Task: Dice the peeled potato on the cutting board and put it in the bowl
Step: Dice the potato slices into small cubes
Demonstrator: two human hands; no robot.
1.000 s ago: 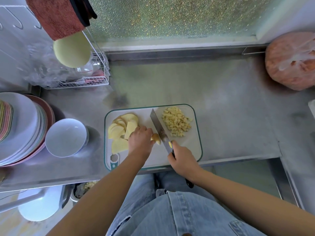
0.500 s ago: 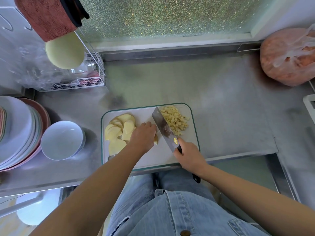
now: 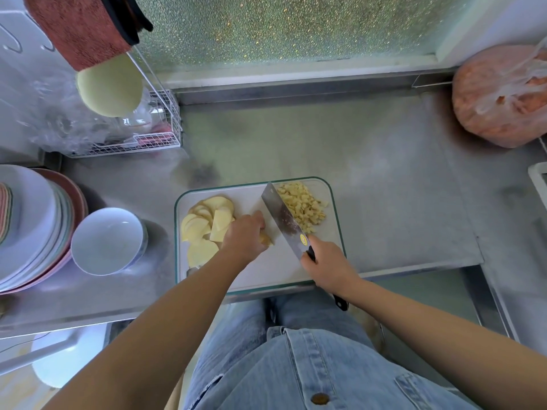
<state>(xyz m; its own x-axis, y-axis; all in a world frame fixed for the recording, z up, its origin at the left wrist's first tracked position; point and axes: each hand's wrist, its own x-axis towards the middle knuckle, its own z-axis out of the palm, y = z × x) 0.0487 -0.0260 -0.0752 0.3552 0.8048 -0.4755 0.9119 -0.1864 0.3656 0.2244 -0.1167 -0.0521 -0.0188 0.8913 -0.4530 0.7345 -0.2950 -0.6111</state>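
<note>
A white cutting board (image 3: 266,270) with a green rim lies on the steel counter. Potato slices (image 3: 204,226) are stacked at its left, and a pile of diced potato (image 3: 305,207) lies at its far right corner. My left hand (image 3: 245,235) holds a small potato piece (image 3: 265,240) down at mid-board, fingers curled over it. My right hand (image 3: 325,261) grips the black handle of a cleaver (image 3: 282,218), whose blade lies between the piece and the dice. An empty white bowl (image 3: 108,241) stands left of the board.
A stack of plates (image 3: 32,226) sits at the far left beside the bowl. A wire rack (image 3: 142,137) with plastic bags stands at the back left. A bagged orange bundle (image 3: 500,96) lies at the back right. The counter's front edge runs just below the board.
The cleaver blade has swung away from the held piece toward the diced pile, pushing cut bits right. My left hand stayed on the small piece.
</note>
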